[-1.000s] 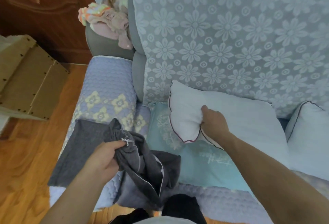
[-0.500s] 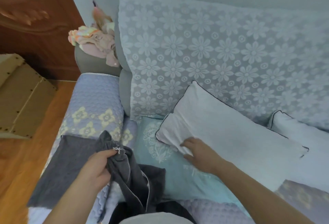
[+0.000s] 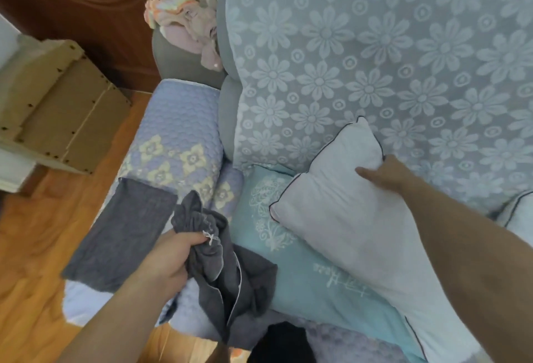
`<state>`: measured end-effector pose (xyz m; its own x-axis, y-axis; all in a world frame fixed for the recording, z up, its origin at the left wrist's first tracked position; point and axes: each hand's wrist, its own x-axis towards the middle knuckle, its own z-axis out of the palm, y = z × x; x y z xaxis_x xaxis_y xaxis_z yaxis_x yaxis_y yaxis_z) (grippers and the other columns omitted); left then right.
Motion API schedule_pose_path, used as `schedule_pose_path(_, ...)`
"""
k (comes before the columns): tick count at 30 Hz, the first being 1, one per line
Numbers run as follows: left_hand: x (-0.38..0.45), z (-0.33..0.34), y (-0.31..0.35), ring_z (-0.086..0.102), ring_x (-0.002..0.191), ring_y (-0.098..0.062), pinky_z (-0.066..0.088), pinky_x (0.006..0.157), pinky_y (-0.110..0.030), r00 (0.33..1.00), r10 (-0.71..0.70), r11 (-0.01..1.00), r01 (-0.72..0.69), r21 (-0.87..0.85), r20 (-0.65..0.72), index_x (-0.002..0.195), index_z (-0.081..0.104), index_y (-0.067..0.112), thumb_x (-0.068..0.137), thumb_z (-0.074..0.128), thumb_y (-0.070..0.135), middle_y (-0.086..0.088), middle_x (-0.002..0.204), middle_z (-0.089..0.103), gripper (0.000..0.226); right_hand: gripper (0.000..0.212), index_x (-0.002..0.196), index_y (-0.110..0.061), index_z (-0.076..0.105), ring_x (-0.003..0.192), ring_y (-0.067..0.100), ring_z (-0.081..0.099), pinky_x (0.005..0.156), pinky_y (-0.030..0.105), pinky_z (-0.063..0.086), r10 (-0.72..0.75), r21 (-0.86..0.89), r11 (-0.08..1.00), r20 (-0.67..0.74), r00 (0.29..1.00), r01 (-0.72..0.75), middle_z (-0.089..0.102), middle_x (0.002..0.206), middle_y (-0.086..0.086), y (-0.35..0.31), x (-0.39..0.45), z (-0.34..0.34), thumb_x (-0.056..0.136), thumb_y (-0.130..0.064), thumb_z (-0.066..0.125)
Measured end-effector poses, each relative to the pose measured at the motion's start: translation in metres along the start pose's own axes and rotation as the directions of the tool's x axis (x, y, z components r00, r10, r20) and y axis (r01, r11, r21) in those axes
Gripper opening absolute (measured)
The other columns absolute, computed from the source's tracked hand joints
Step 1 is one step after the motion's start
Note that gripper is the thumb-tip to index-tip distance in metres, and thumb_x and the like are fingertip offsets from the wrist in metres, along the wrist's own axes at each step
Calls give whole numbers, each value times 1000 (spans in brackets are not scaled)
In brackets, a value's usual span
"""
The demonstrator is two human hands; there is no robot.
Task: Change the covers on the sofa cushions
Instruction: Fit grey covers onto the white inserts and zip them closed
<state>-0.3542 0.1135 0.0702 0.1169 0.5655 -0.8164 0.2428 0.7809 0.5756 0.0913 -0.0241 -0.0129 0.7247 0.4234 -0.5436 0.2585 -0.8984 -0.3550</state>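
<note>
Cushion [image 3: 340,206], white, dark piping: leaning against sofa back [image 3: 403,59]; probably light and squashy, best gripped at a corner. Right hand [image 3: 386,175] grips its top edge; left hand [image 3: 170,261] clutches bunched grey cover [image 3: 219,270].

White piped cushion [image 3: 331,204] (tilted), crumpled grey cover [image 3: 219,264]

The grey cover [image 3: 222,270] is soft matt cloth with pale piping; the white cushion [image 3: 331,209], at three o'clock from it, is matt, finely textured fabric with dark piping; the armrest throw [image 3: 176,120] is quilted cloth; the floor [image 3: 34,232] is glossy wood
</note>
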Motion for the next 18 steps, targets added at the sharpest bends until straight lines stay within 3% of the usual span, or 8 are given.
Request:
schedule_pose_path(4,3,4,-12,69,98,-42,51,99,-61,999,-35,999,35,2,-6,119,64,-3,92,59,-5,-29,111,70,27,28,113,-6,52,107,38,58,83,40,42,-139,-136,984,-168,976,117,62,113,20,-9,-66,19,97,-30,55)
schedule_pose_path(6,1,4,-12,69,95,-39,53,95,-57,999,-44,999,44,-19,1,123,62,-4,93,57,-5,-28,112,70,30,15,101,-10,51,89,38,61,68,39,39,-203,-230,962,-256,945,144,64,92,18,-4,-125,15,97,-24,52)
schedule_pose_path(9,-3,0,-9,68,88,-33,55,82,-45,996,-73,995,75,-61,43,128,59,-6,97,52,-1,-23,106,70,32,11,94,-17,58,65,36,61,52,34,35,-373,-337,897,-231,899,286,63,68,12,15,-240,18,88,-25,63)
schedule_pose_path(11,-4,-4,-8,70,83,-31,59,72,-41,993,-98,993,102,-58,66,128,59,-6,99,52,2,-21,100,70,31,17,82,-26,53,65,25,61,56,34,41,-447,-337,831,69,892,443,62,65,2,20,-308,13,88,-41,61)
schedule_pose_path(12,-4,-4,-9,71,80,-30,61,66,-39,991,-113,992,117,-46,74,127,60,-6,99,53,4,-21,98,70,31,26,75,-27,50,63,15,58,60,32,42,-457,-225,831,249,854,509,59,64,-1,16,-329,4,91,-46,56)
schedule_pose_path(13,-6,-5,-8,71,79,-31,61,60,-38,989,-127,991,130,-26,76,126,60,-6,99,53,4,-22,99,70,30,33,69,-25,50,57,8,53,59,28,41,-458,-59,867,297,838,494,56,60,-2,9,-339,-6,93,-47,56)
schedule_pose_path(16,-3,-3,-9,71,85,-34,61,58,-38,989,-138,990,136,24,56,128,59,-7,98,53,2,-26,111,70,32,27,73,-21,60,57,16,59,59,27,46,-271,301,907,-115,956,293,57,58,-3,4,-293,-9,98,-31,58)
schedule_pose_path(18,-5,0,-10,72,80,-32,61,58,-38,991,-125,991,123,48,45,127,60,-6,97,53,0,-24,106,71,31,16,99,-23,66,86,20,66,77,29,48,-200,124,971,-47,979,205,70,88,-2,19,-239,25,100,-33,53)
